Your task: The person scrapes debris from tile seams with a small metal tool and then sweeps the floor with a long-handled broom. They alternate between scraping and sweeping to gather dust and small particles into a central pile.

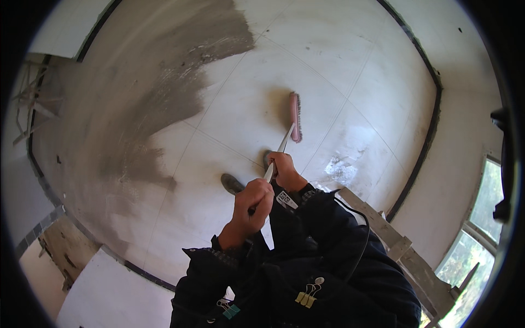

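Note:
A push broom's pink head (294,110) rests on the pale tiled floor (238,110) in front of me, bristles facing right. Its light-coloured handle (286,141) slants back towards my body. My right hand (288,171) grips the handle farther down, near the boots. Closer to my body, my left hand (252,203) is wrapped around the upper part of the same handle. The tip of the handle is hidden by that hand. A grey-brown film (164,90) covers the floor on the left, with a ragged edge against the paler tiles.
Close on my right stands a wooden trestle or ladder-like frame (404,254), below a window (471,250). A thin-legged stand (35,100) is by the left wall. A dark skirting strip (426,135) borders the room. A wooden board (67,246) leans at lower left. My boot (232,183) is beside the handle.

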`<state>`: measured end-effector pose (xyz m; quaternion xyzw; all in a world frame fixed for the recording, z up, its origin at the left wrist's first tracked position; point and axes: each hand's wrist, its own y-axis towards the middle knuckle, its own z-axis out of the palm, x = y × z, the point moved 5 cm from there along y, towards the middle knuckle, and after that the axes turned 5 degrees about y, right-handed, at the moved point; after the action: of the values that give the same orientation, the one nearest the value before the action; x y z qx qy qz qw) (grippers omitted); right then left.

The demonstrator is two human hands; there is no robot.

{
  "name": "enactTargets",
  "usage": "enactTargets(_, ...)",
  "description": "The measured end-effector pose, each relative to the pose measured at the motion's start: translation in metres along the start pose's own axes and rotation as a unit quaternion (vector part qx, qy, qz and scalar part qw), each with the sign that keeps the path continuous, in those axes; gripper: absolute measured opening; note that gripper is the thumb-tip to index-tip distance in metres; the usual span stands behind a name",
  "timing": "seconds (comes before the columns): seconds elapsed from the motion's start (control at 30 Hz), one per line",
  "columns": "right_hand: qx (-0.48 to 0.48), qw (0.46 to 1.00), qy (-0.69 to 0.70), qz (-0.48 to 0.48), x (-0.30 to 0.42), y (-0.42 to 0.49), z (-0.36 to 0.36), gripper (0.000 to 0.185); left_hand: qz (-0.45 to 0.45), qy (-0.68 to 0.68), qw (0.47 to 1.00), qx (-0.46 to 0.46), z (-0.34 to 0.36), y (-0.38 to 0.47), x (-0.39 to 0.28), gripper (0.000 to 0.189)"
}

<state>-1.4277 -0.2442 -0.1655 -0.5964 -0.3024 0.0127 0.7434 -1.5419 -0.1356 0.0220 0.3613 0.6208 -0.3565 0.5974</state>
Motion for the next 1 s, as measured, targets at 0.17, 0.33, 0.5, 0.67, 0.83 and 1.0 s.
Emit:
enactTargets(0.17, 0.217, 0.955, -0.178, -0.1, -0.086, 0.006, 0.121, 0.008, -0.037, 0.111, 0.988, -0.099, -0.082, -0.064, -0.005, 0.01)
enactTargets(0.33, 0.435, 0.852, -0.1, -0.274, -0.147, -0.004, 0.272, 0.02, 0.02, 0.256, 0.96, -0.108, -0.141, -0.096, -0.024, 0.017)
enactTargets(0.5, 0.362, 0.921, 0.042, 0.135, -0.168, -0.023, 0.34, 0.002, 0.033, 0.28, 0.951, -0.129, -0.167, -0.096, -0.05, 0.026)
enactTargets(0.67, 0.365, 0.847, -0.211, -0.324, -0.074, -0.05, 0.311, 0.014, 0.104, 0.222, 0.965, -0.089, -0.167, -0.084, -0.084, 0.023)
enactTargets(0.83, 0.169, 0.88, -0.306, -0.32, 0.015, -0.013, 0.238, 0.014, 0.126, 0.094, 0.984, -0.083, -0.165, -0.022, -0.07, 0.018)
enactTargets(1.0, 0.006, 0.999, 0.03, -0.01, 0.079, 0.06, 0.179, 0.017, 0.047, -0.031, 0.994, -0.098, -0.167, 0.067, -0.007, 0.01)
